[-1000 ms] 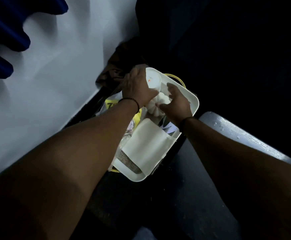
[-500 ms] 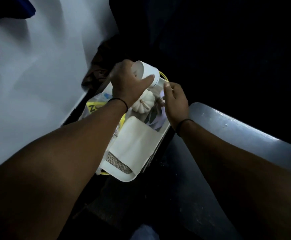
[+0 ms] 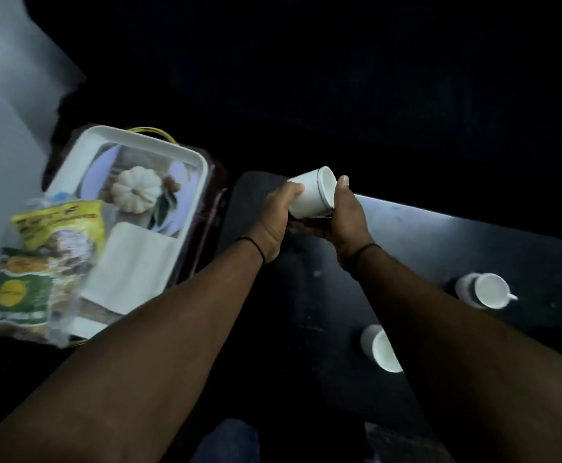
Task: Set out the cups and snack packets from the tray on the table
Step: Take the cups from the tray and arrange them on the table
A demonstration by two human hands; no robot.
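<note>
White cup (image 3: 313, 192), empty and tilted, gripped by both hands (image 3: 309, 218); snack packets (image 3: 42, 262) in tray (image 3: 82, 152)

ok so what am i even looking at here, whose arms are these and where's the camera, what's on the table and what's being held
There is no machine here. The arms belong to a person wearing a camera on their head, so the single picture looks forward and down along their own forearms.

The left hand and the right hand together hold a white cup, tilted on its side, above a dark table. There may be more than one cup stacked there; the blur hides it.

Two more white cups already stand on the table: one with a handle and one partly hidden behind the right forearm.

To the left sits a white tray with a pumpkin picture printed on its floor. On it lie yellow and green snack packets and a folded white napkin.
</note>
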